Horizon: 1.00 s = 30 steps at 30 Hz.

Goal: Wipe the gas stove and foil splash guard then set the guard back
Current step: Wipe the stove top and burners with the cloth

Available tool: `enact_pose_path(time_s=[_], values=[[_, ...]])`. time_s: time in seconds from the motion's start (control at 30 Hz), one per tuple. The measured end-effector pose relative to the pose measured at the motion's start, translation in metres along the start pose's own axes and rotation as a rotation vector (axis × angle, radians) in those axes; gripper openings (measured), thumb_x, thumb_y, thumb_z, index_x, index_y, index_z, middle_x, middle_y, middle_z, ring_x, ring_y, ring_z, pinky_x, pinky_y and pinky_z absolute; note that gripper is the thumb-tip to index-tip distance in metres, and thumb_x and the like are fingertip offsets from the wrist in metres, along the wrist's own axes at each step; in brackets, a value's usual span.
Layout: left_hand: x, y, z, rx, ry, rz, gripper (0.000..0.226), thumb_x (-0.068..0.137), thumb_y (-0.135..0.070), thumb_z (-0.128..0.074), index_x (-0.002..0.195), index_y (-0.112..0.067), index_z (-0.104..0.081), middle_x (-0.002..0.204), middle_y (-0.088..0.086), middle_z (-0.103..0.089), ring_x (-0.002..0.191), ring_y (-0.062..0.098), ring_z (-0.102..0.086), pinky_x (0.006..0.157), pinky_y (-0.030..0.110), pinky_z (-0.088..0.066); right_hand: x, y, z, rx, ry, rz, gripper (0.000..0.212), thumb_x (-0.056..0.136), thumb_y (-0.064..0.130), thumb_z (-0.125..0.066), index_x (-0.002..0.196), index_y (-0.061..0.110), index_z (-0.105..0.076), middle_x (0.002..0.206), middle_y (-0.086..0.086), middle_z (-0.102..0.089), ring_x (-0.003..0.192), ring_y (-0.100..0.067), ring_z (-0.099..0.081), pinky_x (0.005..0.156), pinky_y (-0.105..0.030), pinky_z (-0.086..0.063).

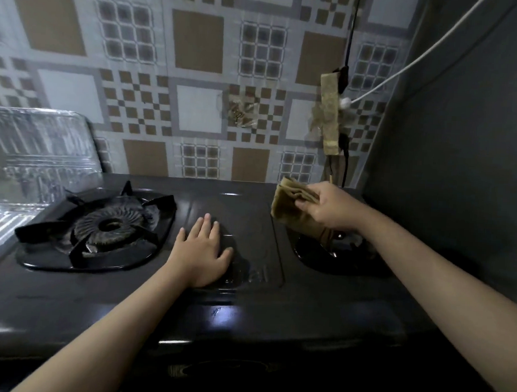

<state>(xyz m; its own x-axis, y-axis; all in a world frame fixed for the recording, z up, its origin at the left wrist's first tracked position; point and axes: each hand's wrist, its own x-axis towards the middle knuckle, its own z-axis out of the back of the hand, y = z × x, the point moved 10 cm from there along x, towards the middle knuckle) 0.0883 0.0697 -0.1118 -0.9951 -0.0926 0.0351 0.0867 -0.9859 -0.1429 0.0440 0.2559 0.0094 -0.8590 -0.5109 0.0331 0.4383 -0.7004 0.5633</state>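
Directly below me the gas stove runs long side left to right, its back edge against the patterned wall. Black enamel, glossy, light glinting near the front. Left burner carries its black pan support; the right burner well is partly hidden by my arm. Foil splash guard stands upright at far left, crinkled silver, reflective, just beside the stove's left end and well apart from both hands. My left hand lies flat, fingers spread, on the centre panel between the burners. My right hand is closed around a folded brownish cloth, held over the stove's right rear.
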Motion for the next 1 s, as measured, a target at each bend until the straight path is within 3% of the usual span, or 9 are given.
enact_pose_path(time_s=[0.07, 0.2, 0.37, 0.47, 0.57, 0.63, 0.7, 0.8, 1.0], values=[[0.000, 0.001, -0.001, 0.007, 0.018, 0.004, 0.072, 0.097, -0.051, -0.028, 0.153, -0.012, -0.005, 0.161, 0.007, 0.007, 0.148, 0.019, 0.006, 0.120, 0.045, -0.003, 0.026, 0.002, 0.008, -0.027, -0.011, 0.043, 0.016, 0.095, 0.022, -0.052, 0.096, 0.009, -0.062, 0.083, -0.002, -0.061, 0.078, -0.014, -0.057, 0.065, -0.022, -0.040], [0.001, 0.002, 0.000, 0.019, 0.037, 0.014, 0.078, 0.092, -0.058, -0.023, 0.153, -0.015, -0.005, 0.161, 0.004, 0.008, 0.148, 0.015, 0.006, 0.119, 0.041, -0.001, 0.080, 0.019, 0.001, -0.067, 0.031, 0.186, 0.019, 0.094, 0.020, -0.052, 0.103, 0.009, -0.064, 0.093, -0.011, -0.067, 0.087, -0.024, -0.061, 0.072, -0.030, -0.046], [-0.002, 0.008, 0.002, -0.079, -0.015, 0.076, 0.078, 0.093, -0.062, -0.026, 0.154, -0.018, -0.004, 0.161, -0.001, 0.007, 0.147, 0.009, 0.006, 0.119, 0.033, 0.000, 0.145, 0.065, -0.051, -0.106, 0.121, 0.414, 0.024, 0.087, 0.002, -0.052, 0.106, 0.007, -0.065, 0.091, -0.009, -0.065, 0.086, -0.021, -0.058, 0.062, -0.023, -0.043], [-0.001, 0.013, 0.004, -0.062, -0.013, 0.112, 0.096, 0.078, -0.076, -0.012, 0.154, -0.018, 0.002, 0.160, -0.001, 0.011, 0.146, 0.008, 0.010, 0.118, 0.029, 0.003, 0.175, 0.088, -0.088, -0.195, 0.136, 0.531, 0.053, 0.079, -0.005, -0.050, 0.127, 0.017, -0.058, 0.118, -0.009, -0.065, 0.108, -0.025, -0.059, 0.086, -0.033, -0.051], [0.000, 0.013, 0.004, -0.047, -0.011, 0.127, 0.106, 0.065, -0.076, -0.001, 0.154, -0.018, 0.000, 0.160, -0.002, 0.012, 0.146, 0.007, 0.010, 0.118, 0.028, 0.003, 0.192, 0.091, -0.136, -0.420, 0.249, 0.633, 0.071, 0.079, -0.007, -0.049, 0.140, 0.028, -0.043, 0.147, 0.002, -0.044, 0.133, -0.022, -0.044, 0.105, -0.036, -0.042], [0.000, 0.013, 0.007, -0.064, -0.020, 0.124, 0.105, 0.065, -0.076, -0.002, 0.154, -0.019, -0.002, 0.160, -0.004, 0.011, 0.146, 0.006, 0.010, 0.117, 0.026, 0.003, 0.198, 0.083, -0.156, -0.521, 0.329, 0.653, 0.078, 0.078, -0.010, -0.047, 0.144, 0.030, -0.036, 0.155, 0.009, -0.027, 0.140, -0.020, -0.033, 0.112, -0.038, -0.035], [0.000, 0.015, 0.007, -0.069, -0.019, 0.123, 0.104, 0.066, -0.075, -0.003, 0.153, -0.020, -0.003, 0.160, -0.005, 0.009, 0.146, 0.005, 0.008, 0.115, 0.024, 0.004, 0.200, 0.077, -0.161, -0.519, 0.358, 0.639, 0.081, 0.078, -0.012, -0.045, 0.146, 0.029, -0.030, 0.157, 0.006, -0.023, 0.143, -0.021, -0.028, 0.114, -0.038, -0.032], [0.001, 0.017, 0.005, -0.076, -0.014, 0.126, 0.103, 0.066, -0.075, -0.004, 0.153, -0.020, -0.005, 0.160, -0.005, 0.006, 0.146, 0.005, 0.006, 0.113, 0.022, 0.004, 0.201, 0.072, -0.158, -0.510, 0.391, 0.609, 0.081, 0.079, -0.012, -0.043, 0.147, 0.029, -0.026, 0.155, -0.004, -0.029, 0.142, -0.025, -0.029, 0.114, -0.040, -0.031], [0.000, 0.015, 0.004, -0.083, 0.000, 0.132, 0.104, 0.067, -0.076, -0.005, 0.153, -0.019, -0.007, 0.161, -0.004, 0.005, 0.147, 0.008, 0.004, 0.114, 0.024, 0.002, 0.202, 0.054, -0.143, -0.503, 0.441, 0.580, 0.084, 0.075, -0.014, -0.040, 0.145, 0.033, -0.034, 0.150, -0.002, -0.038, 0.136, -0.023, -0.039, 0.109, -0.037, -0.038]])
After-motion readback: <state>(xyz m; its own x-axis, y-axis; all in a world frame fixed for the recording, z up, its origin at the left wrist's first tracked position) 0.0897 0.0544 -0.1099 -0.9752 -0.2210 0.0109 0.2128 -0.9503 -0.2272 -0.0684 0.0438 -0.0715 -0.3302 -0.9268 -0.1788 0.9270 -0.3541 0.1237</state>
